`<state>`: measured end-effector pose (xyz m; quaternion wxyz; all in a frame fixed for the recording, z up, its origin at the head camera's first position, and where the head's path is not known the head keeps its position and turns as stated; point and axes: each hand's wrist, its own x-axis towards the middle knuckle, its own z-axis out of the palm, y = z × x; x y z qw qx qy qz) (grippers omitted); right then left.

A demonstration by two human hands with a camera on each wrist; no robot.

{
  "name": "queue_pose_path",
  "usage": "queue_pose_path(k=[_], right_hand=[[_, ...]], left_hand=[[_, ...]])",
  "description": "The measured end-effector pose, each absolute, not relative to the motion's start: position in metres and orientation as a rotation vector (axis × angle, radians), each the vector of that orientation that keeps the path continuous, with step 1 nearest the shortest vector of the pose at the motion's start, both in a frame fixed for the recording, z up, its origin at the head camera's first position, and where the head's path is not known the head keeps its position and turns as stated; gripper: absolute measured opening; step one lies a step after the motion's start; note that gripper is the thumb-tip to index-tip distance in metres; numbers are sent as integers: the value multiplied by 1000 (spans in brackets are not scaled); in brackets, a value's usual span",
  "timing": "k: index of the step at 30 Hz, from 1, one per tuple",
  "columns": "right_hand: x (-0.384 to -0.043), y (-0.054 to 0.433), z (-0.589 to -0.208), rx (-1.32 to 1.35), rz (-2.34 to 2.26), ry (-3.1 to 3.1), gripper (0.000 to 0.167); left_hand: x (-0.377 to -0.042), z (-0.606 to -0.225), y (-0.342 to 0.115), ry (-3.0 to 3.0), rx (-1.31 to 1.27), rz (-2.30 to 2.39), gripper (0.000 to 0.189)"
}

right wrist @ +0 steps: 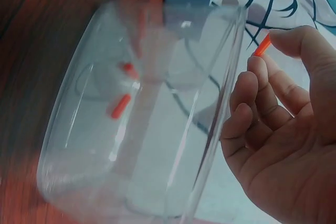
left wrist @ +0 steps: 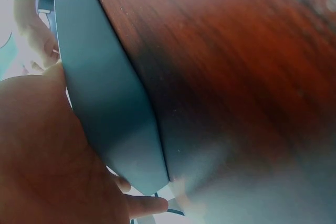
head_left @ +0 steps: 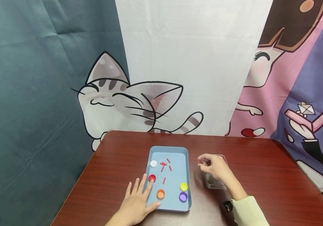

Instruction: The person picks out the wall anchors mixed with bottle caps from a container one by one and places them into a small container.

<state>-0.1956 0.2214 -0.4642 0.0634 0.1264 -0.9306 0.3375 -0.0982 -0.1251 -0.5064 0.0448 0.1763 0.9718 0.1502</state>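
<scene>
My right hand (head_left: 216, 168) pinches a small red stick (right wrist: 262, 45) between thumb and forefinger. It is beside the rim of a clear plastic container (head_left: 213, 184), right of the blue tray (head_left: 175, 204). In the right wrist view, a couple of red sticks (right wrist: 121, 106) show through the container's wall. My left hand (head_left: 134, 202) is spread over the tray's left edge, one fingertip at a red round cap (head_left: 151, 177). Several red sticks (head_left: 164, 180) lie scattered on the tray floor.
The tray also holds a white cap (head_left: 153, 163), an orange cap (head_left: 160, 194), a yellow cap (head_left: 183, 186) and a purple cap (head_left: 183, 197). Everything stands on a brown wooden table (head_left: 105, 175), with a printed cloth (head_left: 195, 62) hanging behind its far edge.
</scene>
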Motion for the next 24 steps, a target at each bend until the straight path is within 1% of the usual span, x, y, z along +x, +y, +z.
queue_pose_path(k=[6,10,24], right_hand=[[-195,240,-463,344,1090,-2828,20],[-193,251,-463,337,1068,-2838,18],[-190,276,-463,336,1017,-2846,19]], left_hand=[[-98,-506,-125,2979,542,450,87],[-98,-506,-125,2976,543,450,87],[-98,-506,-125,2973,540,445,88]])
